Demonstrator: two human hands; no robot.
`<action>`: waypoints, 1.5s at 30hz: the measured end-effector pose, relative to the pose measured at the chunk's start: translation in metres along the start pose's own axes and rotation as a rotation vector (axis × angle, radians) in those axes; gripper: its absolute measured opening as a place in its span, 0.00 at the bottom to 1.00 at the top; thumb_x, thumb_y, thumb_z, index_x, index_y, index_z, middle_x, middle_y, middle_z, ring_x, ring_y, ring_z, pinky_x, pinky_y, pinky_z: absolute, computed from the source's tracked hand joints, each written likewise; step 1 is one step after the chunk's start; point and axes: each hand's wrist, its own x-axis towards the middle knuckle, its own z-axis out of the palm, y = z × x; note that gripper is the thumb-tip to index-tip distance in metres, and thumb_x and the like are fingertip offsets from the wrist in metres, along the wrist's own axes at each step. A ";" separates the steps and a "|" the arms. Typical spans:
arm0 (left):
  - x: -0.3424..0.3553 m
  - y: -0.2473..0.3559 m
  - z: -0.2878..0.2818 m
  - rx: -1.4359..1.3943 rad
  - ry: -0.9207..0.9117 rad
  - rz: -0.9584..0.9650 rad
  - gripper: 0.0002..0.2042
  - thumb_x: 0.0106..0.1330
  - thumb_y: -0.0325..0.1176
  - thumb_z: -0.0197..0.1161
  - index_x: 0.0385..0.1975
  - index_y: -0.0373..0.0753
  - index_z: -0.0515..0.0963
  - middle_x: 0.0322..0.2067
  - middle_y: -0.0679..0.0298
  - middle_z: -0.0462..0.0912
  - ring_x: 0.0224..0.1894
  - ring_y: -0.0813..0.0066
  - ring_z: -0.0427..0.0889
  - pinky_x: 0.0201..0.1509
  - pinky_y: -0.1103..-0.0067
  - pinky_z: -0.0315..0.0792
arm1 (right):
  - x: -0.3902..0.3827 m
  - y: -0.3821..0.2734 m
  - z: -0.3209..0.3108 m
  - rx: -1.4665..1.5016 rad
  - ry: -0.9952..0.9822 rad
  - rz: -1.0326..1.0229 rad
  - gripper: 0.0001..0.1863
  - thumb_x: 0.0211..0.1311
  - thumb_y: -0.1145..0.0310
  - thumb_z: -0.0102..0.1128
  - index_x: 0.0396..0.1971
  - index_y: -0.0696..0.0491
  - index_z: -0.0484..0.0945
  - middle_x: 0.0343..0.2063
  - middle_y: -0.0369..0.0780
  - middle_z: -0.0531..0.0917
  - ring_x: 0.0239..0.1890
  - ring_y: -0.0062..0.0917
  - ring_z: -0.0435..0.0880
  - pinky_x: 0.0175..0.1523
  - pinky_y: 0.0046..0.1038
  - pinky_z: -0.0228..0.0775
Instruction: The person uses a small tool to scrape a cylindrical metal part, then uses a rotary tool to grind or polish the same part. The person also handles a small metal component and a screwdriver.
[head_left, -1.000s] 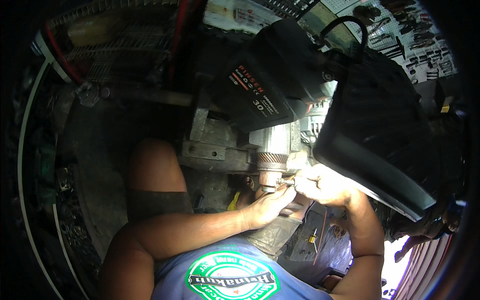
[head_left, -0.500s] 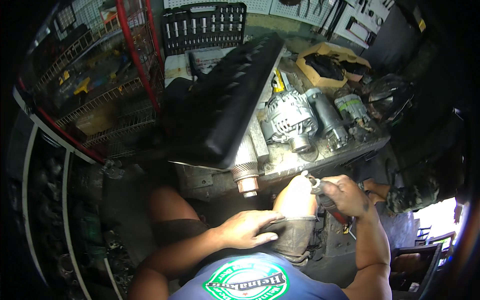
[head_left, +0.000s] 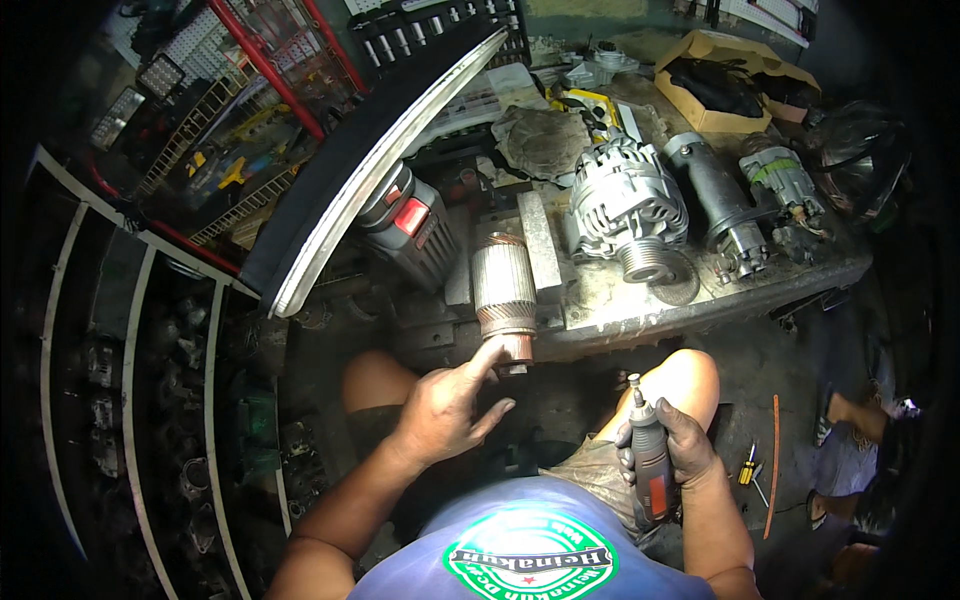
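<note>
My left hand reaches forward with its index finger stretched to the copper commutator at the near end of a motor armature. The fingertip appears to touch it; thumb and index finger are apart. The armature lies on the bench, its copper end jutting past the front edge beside a metal block. In my right hand, above my right thigh, is a grey and black rotary tool with a red patch. It stands nearly upright, a small bit at its top; my fingers wrap round its body.
On the bench stand a silver alternator, a grey starter motor and an open cardboard box. A long black panel slants over the left side, above a cordless tool. A screwdriver lies at right; another person's foot shows beyond.
My left hand has gone from my thigh to the armature's copper end. My right hand has drawn back, turning the rotary tool upright. The view has shifted, so the black panel appears farther left.
</note>
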 end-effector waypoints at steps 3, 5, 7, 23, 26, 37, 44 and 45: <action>0.000 0.014 0.002 0.076 0.052 0.109 0.23 0.59 0.37 0.81 0.54 0.40 0.84 0.24 0.62 0.83 0.22 0.62 0.82 0.31 0.68 0.77 | 0.001 0.001 -0.010 -0.041 0.058 -0.012 0.39 0.76 0.33 0.54 0.47 0.62 0.82 0.35 0.48 0.88 0.31 0.34 0.90 0.35 0.37 0.87; -0.006 0.020 -0.002 -0.021 0.077 0.244 0.11 0.54 0.35 0.82 0.28 0.42 0.83 0.18 0.65 0.79 0.18 0.64 0.79 0.27 0.70 0.76 | -0.001 0.000 -0.014 -0.022 0.055 -0.004 0.40 0.76 0.32 0.54 0.46 0.63 0.83 0.34 0.48 0.88 0.31 0.34 0.90 0.36 0.37 0.87; -0.010 0.023 -0.003 -0.060 0.077 0.267 0.12 0.54 0.32 0.81 0.35 0.40 0.85 0.18 0.67 0.79 0.18 0.67 0.78 0.27 0.72 0.74 | -0.001 -0.001 -0.015 0.036 0.013 0.002 0.40 0.75 0.32 0.54 0.46 0.63 0.83 0.33 0.48 0.88 0.31 0.33 0.90 0.36 0.37 0.87; -0.018 0.009 0.015 -0.169 -0.039 0.146 0.10 0.64 0.38 0.76 0.32 0.40 0.85 0.24 0.61 0.85 0.26 0.59 0.86 0.34 0.68 0.80 | 0.004 -0.024 0.030 -0.232 -0.052 -0.141 0.30 0.77 0.44 0.62 0.51 0.62 0.80 0.39 0.47 0.87 0.36 0.29 0.89 0.45 0.32 0.84; -0.024 0.006 0.030 -0.335 -0.258 -0.107 0.17 0.72 0.45 0.71 0.45 0.35 0.85 0.38 0.52 0.90 0.41 0.51 0.90 0.47 0.64 0.83 | 0.002 -0.043 0.060 -0.369 0.019 -0.172 0.25 0.79 0.49 0.60 0.49 0.61 0.81 0.38 0.43 0.87 0.35 0.27 0.86 0.44 0.31 0.81; 0.019 0.023 0.110 -1.476 -0.234 -0.181 0.24 0.86 0.40 0.53 0.75 0.34 0.65 0.48 0.60 0.84 0.52 0.76 0.80 0.60 0.76 0.76 | 0.053 -0.123 0.198 -1.702 0.067 -0.221 0.11 0.69 0.64 0.65 0.41 0.56 0.90 0.32 0.47 0.90 0.34 0.39 0.91 0.42 0.35 0.83; 0.029 0.016 0.123 -1.784 -0.232 -0.237 0.23 0.87 0.39 0.50 0.75 0.34 0.69 0.66 0.58 0.79 0.69 0.70 0.76 0.75 0.73 0.68 | 0.085 -0.126 0.207 -1.905 -0.054 -0.207 0.12 0.68 0.67 0.64 0.45 0.54 0.91 0.29 0.43 0.91 0.29 0.28 0.89 0.39 0.30 0.82; 0.029 0.015 0.124 -1.750 -0.207 -0.178 0.25 0.88 0.40 0.49 0.78 0.35 0.65 0.71 0.58 0.74 0.74 0.71 0.69 0.80 0.72 0.60 | 0.088 -0.126 0.205 -1.844 -0.056 -0.150 0.13 0.67 0.67 0.65 0.45 0.54 0.91 0.28 0.43 0.90 0.28 0.28 0.89 0.38 0.30 0.82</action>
